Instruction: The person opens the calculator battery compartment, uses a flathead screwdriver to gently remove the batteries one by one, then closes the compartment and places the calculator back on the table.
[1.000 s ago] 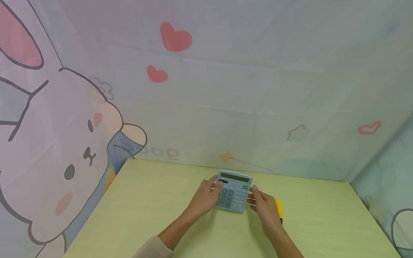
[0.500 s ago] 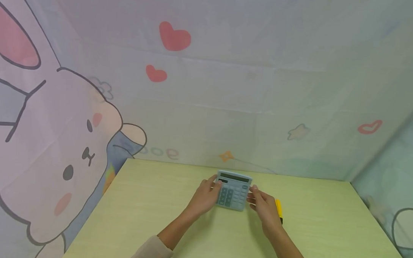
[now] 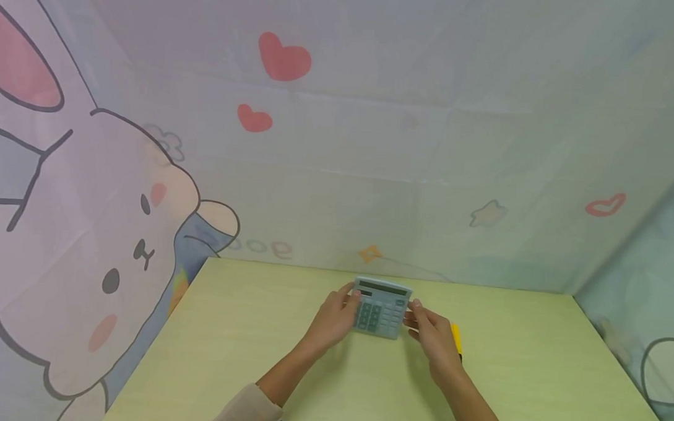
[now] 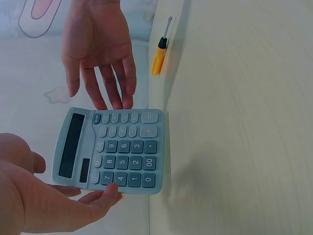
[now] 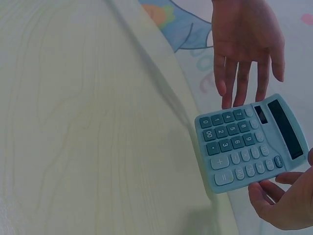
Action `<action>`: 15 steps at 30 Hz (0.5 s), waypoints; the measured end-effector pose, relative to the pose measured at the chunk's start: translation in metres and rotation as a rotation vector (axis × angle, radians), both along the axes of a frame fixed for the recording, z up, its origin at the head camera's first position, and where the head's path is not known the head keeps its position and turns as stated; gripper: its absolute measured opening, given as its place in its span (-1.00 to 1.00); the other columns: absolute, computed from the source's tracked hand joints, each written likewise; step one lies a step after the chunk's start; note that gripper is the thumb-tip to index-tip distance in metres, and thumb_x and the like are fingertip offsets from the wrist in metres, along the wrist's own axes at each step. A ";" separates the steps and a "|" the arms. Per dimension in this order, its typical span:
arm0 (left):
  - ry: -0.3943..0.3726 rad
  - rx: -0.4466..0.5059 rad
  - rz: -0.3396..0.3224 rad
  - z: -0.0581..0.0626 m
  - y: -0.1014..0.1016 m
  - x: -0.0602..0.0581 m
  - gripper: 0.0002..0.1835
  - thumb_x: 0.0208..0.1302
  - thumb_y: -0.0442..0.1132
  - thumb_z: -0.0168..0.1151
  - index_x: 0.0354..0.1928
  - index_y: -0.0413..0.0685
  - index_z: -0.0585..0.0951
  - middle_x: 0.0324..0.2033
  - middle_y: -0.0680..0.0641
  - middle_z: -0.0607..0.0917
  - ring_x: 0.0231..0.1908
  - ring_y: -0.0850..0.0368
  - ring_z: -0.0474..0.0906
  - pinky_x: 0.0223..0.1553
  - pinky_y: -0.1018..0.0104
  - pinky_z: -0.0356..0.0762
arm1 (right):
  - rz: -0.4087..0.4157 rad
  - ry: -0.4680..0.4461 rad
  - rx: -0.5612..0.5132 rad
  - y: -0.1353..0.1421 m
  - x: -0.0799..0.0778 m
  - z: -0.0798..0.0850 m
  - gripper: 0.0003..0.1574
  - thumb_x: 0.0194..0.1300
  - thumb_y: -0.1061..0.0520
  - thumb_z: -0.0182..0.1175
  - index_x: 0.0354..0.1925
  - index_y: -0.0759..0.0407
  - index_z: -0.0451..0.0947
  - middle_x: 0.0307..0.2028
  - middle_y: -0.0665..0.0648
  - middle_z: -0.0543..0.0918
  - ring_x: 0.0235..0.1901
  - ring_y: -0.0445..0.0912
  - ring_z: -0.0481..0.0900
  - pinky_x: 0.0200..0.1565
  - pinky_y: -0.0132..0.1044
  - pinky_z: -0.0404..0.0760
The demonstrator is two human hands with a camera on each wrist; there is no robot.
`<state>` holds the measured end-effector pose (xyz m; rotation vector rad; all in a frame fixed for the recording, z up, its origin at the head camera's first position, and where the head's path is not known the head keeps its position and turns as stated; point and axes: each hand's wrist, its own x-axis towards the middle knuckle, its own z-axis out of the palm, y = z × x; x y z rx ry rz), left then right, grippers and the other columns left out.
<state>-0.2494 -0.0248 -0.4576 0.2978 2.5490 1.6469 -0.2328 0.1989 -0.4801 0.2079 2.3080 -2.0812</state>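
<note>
Left hand (image 3: 332, 322) and right hand (image 3: 433, 341) are seen in the head view on either side of a pale-blue desktop calculator (image 3: 380, 314), held between them over the table (image 3: 243, 331); faint backdrop lettering (image 3: 265, 249) can be only partly read. In the left wrist view, the right fingers are extended straight to the calculator's edge; "0" to "9", "00", "+" and "=" can be read on its keys (image 4: 124, 161). A yellow-handled screwdriver (image 4: 159, 58) is seen beyond. In the right wrist view, the left fingers are likewise held straight against the opposite edge.
</note>
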 end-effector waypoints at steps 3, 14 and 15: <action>-0.012 0.009 -0.001 0.000 0.000 0.001 -0.33 0.55 0.21 -0.24 0.52 -0.01 0.21 0.32 -0.20 0.44 0.37 -0.24 0.26 0.27 -0.27 0.27 | 0.004 0.006 -0.004 0.000 0.000 0.001 -0.21 0.50 -0.30 -0.04 0.31 0.31 0.40 0.20 0.33 0.54 0.24 0.20 0.48 0.27 0.03 0.43; 0.003 0.026 0.008 0.002 0.000 0.002 -0.34 0.57 0.18 -0.27 0.49 -0.08 0.26 0.40 -0.16 0.36 0.40 -0.20 0.23 0.33 -0.21 0.22 | -0.003 0.000 -0.008 0.001 0.002 0.003 -0.19 0.49 -0.31 -0.03 0.32 0.30 0.40 0.21 0.30 0.54 0.25 0.18 0.48 0.27 0.02 0.43; 0.008 0.024 0.010 0.002 0.001 0.002 -0.34 0.57 0.18 -0.27 0.48 -0.09 0.27 0.39 -0.16 0.37 0.40 -0.19 0.24 0.33 -0.19 0.23 | -0.003 0.003 -0.006 0.001 0.002 0.003 -0.18 0.49 -0.32 -0.03 0.32 0.30 0.40 0.21 0.31 0.54 0.25 0.18 0.48 0.27 0.02 0.43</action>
